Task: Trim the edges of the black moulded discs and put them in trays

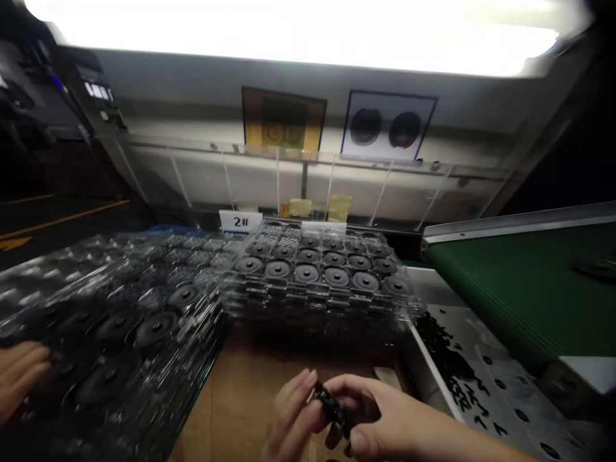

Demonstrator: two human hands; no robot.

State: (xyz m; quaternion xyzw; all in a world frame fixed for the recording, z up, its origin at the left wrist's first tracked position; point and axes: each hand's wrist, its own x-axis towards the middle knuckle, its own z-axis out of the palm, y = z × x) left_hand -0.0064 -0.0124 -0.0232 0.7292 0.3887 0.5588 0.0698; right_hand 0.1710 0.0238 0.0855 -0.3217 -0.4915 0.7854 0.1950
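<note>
Low in the middle, my left hand [292,417] and my right hand [385,410] meet around a small dark, jagged part [332,410]. My left fingers, smeared by motion, press on its left side. On its other side the right thumb and fingers close around it. Whether it is one piece or several stuck together I cannot tell. Below them lies a brown cardboard-like surface [235,391]. At the far left edge another hand [22,375], seemingly a co-worker's, reaches over the trays with fingers stretched out.
Clear plastic trays of round black speaker-like parts [308,273] are stacked ahead, with more trays [158,327] at left. Right of me, small black pieces [447,353] lie scattered beside a green conveyor belt [529,282]. A "2#" sign [240,221] stands behind, below a bright lamp [298,32].
</note>
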